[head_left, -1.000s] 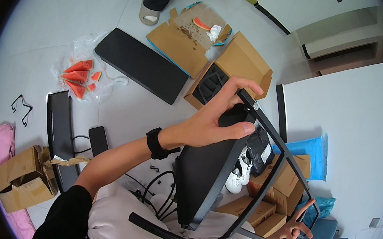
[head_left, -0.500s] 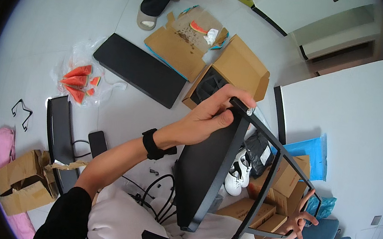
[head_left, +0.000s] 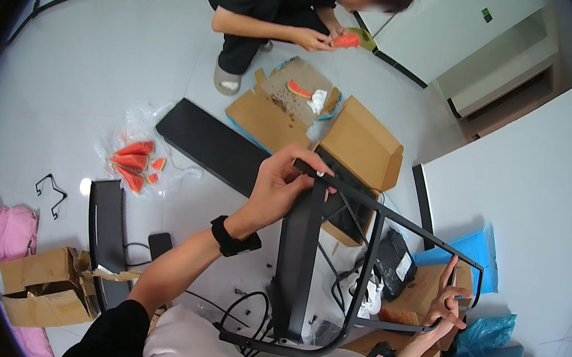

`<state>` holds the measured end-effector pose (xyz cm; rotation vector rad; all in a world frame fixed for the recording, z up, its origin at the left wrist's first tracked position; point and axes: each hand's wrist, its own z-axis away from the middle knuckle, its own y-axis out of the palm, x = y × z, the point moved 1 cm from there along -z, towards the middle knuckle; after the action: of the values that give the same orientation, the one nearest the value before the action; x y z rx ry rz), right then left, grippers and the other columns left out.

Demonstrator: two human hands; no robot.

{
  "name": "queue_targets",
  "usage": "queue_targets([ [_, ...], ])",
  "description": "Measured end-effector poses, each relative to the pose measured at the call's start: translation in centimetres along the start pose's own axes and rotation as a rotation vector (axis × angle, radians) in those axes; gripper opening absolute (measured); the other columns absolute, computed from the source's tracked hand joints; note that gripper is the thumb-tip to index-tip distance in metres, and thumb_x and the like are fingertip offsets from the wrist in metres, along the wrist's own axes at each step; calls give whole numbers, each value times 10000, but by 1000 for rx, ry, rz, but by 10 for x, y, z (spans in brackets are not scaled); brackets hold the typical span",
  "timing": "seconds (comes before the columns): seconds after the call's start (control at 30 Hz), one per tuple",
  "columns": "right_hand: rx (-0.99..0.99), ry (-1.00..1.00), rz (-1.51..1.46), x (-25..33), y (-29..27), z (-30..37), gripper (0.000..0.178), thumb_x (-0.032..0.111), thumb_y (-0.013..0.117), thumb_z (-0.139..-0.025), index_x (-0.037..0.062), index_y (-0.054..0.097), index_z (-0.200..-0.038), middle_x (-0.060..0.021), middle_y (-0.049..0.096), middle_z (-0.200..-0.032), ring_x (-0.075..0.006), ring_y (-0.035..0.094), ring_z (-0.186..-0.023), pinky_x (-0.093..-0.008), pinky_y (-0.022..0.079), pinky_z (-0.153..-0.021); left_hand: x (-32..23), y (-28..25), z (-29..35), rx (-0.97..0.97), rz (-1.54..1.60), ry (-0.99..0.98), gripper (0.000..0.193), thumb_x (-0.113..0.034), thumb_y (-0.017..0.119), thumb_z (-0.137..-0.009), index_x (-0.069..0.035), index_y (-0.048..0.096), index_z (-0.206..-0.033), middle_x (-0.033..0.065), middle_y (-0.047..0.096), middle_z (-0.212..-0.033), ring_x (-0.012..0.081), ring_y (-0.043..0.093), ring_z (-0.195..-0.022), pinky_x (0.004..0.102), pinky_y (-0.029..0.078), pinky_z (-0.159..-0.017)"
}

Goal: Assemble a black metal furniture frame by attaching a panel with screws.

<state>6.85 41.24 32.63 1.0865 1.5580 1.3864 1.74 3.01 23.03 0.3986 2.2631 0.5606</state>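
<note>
My left hand pinches the upper end of a black metal frame, fingers over the bar and thumb beneath, where a screw head shows. A long black panel hangs from this corner toward my lap. The frame has straight bars and a curved leg that sweeps under the panel's lower end. Over at the right, my right hand grips the frame near its far end, index finger stretched along the bar. Thin dark rods cross behind the frame; where they join is hidden.
Watermelon slices lie on plastic, near a black board. An open carton stands beyond the frame. A crouching person holds watermelon. White shoes and a black bag lie beside the frame; a torn box sits left.
The view has tilted up, showing more of the crouching person. My left hand and the frame's corner have shifted left, and the panel hangs more upright. Both hands keep their hold.
</note>
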Motion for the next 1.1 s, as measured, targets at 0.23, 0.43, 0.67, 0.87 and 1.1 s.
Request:
queue_targets([
  [0.23, -1, 194, -118, 16, -7, -64, 761, -186, 270, -856, 55, 62, -1547, -160, 166, -1574, -294, 531, -1218, -313, 671, -682, -15, 2, -4, -236, -116, -77, 280, 162, 433, -904, -2, 546, -1102, 146, 696, -861, 175, 684, -768, 266, 545, -680],
  [0.43, -71, 414, -190, 17, -16, -157, 725, -125, 252, -857, 31, 76, -1542, -165, 170, -1574, -290, 529, -1213, -346, 670, -617, -32, -2, -7, -408, -291, 45, 306, 141, 436, -934, -14, 541, -1175, 114, 696, -879, 120, 671, -796, 216, 513, -684],
  [0.67, -154, 666, -244, 8, -63, -259, 640, -85, 276, -869, 16, 182, -1494, -139, 266, -1552, -308, 536, -1241, -390, 670, -633, -27, -25, 2, -561, -541, 252, 290, 156, 485, -916, -8, 563, -1142, 57, 654, -856, 53, 596, -735, 178, 413, -602],
  [0.87, -111, 726, -28, 14, -88, -302, 650, -86, 307, -873, -7, 172, -1504, -155, 324, -1529, -268, 604, -1148, -268, 642, -566, -40, -69, 12, -219, -856, 386, 246, 107, 663, -857, -15, 663, -1070, 86, 708, -906, 79, 609, -668, 203, 451, -573],
  [1.1, 60, 691, 276, -10, -92, -306, 638, -52, 412, -879, -87, 190, -1477, -180, 458, -1405, -191, 600, -1059, -205, 588, -581, -58, -75, 6, 31, -724, 394, 251, 104, 539, -941, 34, 526, -1181, 206, 715, -1011, 229, 717, -912, 287, 567, -757],
])
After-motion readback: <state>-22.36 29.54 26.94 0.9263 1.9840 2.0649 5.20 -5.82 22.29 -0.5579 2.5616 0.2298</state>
